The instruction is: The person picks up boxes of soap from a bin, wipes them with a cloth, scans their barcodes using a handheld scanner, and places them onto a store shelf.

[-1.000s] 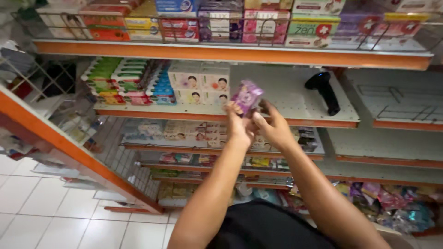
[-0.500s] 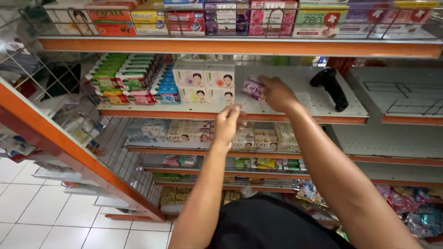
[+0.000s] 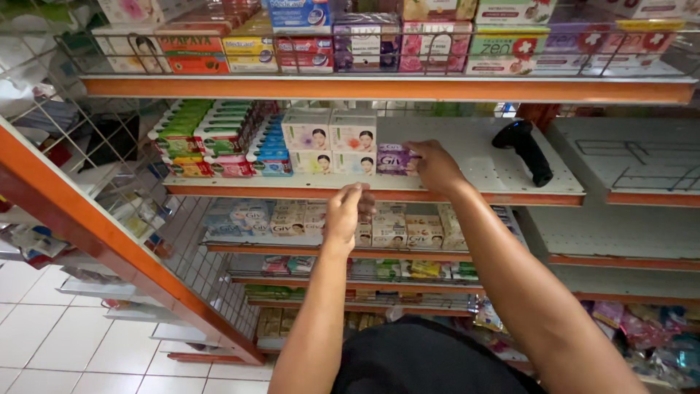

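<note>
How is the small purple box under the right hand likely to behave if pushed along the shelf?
The purple box looks like stiff, flat-sided carton, so it should slide rather than roll. It seems light for its size, as the right hand handles it alone. The smooth white shelf probably offers little grip.

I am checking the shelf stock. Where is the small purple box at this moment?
In the head view, the small purple box stands on the white middle shelf, under the right hand, just right of the pale boxes and left of the black scanner.

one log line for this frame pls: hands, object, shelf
right hand: holds purple soap box on white shelf beside white boxes | left hand: empty, hovers below | black scanner: lies right
</note>
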